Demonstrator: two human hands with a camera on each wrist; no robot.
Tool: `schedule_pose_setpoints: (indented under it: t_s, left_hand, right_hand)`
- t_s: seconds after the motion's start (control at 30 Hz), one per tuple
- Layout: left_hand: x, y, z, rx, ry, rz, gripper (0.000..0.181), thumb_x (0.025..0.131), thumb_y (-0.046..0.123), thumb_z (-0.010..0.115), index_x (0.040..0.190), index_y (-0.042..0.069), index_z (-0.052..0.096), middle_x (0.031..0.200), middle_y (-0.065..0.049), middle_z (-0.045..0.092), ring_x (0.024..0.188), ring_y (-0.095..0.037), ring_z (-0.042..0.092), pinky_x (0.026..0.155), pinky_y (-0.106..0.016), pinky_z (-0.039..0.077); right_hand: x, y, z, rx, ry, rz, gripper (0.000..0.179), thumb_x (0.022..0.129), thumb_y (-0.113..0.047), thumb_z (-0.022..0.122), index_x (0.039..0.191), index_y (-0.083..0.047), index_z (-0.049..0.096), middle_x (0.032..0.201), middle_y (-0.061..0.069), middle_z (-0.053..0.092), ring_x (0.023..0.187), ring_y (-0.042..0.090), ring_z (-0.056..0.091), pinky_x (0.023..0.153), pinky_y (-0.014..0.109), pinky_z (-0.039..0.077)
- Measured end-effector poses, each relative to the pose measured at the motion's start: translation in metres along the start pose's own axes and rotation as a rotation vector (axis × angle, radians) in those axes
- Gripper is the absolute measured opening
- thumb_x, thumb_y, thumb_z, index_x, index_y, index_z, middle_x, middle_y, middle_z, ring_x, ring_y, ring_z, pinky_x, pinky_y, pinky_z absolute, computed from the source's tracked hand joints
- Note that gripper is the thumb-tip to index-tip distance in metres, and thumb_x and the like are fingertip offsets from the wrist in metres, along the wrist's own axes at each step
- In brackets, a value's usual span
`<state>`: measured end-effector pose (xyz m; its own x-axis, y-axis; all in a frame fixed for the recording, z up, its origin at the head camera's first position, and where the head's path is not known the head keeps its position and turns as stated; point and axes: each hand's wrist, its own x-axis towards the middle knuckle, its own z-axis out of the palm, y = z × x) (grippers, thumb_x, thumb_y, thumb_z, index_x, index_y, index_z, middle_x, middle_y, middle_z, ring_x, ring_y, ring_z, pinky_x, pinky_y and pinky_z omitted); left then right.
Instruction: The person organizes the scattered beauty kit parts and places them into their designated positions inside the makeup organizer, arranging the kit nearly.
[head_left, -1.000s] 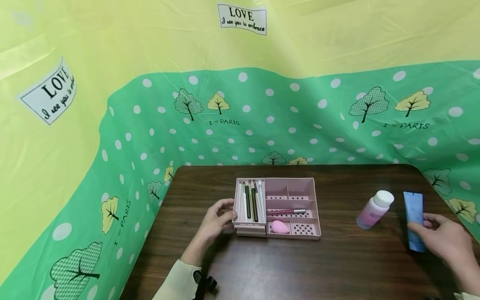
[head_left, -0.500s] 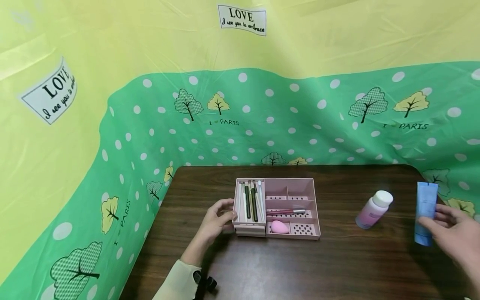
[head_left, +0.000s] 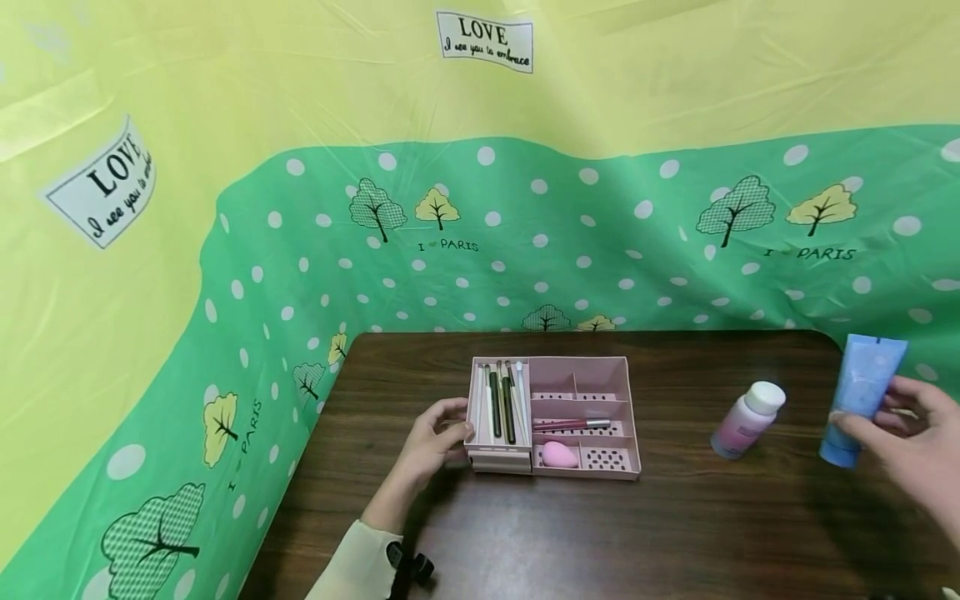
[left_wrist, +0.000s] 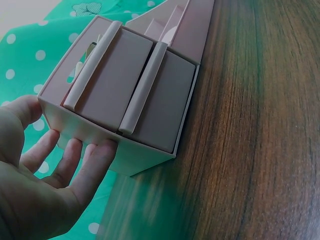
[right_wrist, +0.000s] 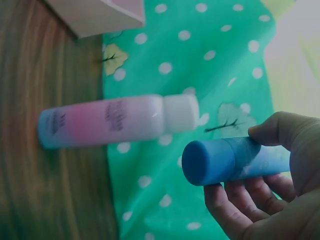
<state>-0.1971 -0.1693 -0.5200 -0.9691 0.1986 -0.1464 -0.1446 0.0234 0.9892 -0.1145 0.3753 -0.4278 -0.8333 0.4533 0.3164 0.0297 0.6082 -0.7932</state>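
On the table, a pink organizer box (head_left: pixel 633 454) holds several makeup brushes (head_left: pixel 495 404) in its left section. A dark pink lip gloss tube (head_left: pixel 573 424) and a pink makeup sponge (head_left: pixel 560 454) lie in its right compartments. My left hand (head_left: pixel 431 442) rests its thumb and fingertips against the box's left wall; in the left wrist view the fingers (left_wrist: pixel 95 167) touch that side, not wrapped around it. At the right, my right hand (head_left: pixel 911 429) grips a blue squeeze tube (head_left: pixel 862 383) above the table, cap down. The right wrist view shows its darker blue cap (right_wrist: pixel 207 162).
A pink and white bottle (head_left: pixel 742 425) with a white cap stands between the organizer and my right hand. Two drawers (left_wrist: pixel 160 97) face the front of the box. Behind the dark wooden table (head_left: pixel 600 533) hangs a green and yellow patterned cloth (head_left: pixel 525 208).
The blue tube has risen off the table in my right hand, moving rightward and away from me, and now tilts. My left hand and the organizer have stayed put.
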Motion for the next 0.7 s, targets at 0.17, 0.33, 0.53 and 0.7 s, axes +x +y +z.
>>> schedule_pose_setpoints:
  t_s: [0.17,0.33,0.53,0.7]
  left_hand:
    - [0.000,0.000,0.001,0.000,0.000,0.007,0.050,0.094,0.014,0.072,0.141,0.007,0.056,0.127,-0.018,0.056,0.097,-0.017,0.066,0.078,-0.041,0.063]
    - [0.000,-0.002,0.000,0.006,0.002,0.007,0.050,0.094,0.015,0.072,0.141,0.007,0.056,0.127,-0.018,0.056,0.098,-0.017,0.066,0.079,-0.040,0.062]
    - [0.000,-0.002,0.000,-0.006,-0.003,0.005,0.050,0.094,0.014,0.072,0.141,0.006,0.056,0.127,-0.018,0.056,0.098,-0.017,0.066,0.079,-0.040,0.062]
    - [0.000,0.000,0.000,-0.012,-0.008,0.009,0.050,0.094,0.014,0.072,0.141,0.006,0.056,0.126,-0.018,0.056,0.097,-0.017,0.066,0.079,-0.041,0.063]
  right_hand:
    - [0.003,-0.017,0.001,0.006,0.004,-0.078,0.057,0.086,0.001,0.075,0.136,-0.018,0.054,0.095,-0.040,0.042,0.081,-0.025,0.043,0.070,-0.005,0.035]
    - [0.006,-0.033,0.006,-0.029,-0.031,-0.079,0.065,0.085,-0.006,0.080,0.143,0.003,0.051,0.089,-0.045,0.043,0.079,-0.027,0.044,0.066,-0.004,0.036]
    - [0.006,-0.054,0.015,-0.075,-0.102,-0.064,0.068,0.084,-0.020,0.086,0.137,0.006,0.052,0.087,-0.044,0.045,0.074,-0.028,0.046,0.056,0.001,0.042]
    - [0.007,-0.070,0.027,-0.070,-0.173,-0.071,0.072,0.084,-0.027,0.087,0.137,0.006,0.051,0.086,-0.041,0.048,0.074,-0.027,0.049,0.054,0.006,0.046]
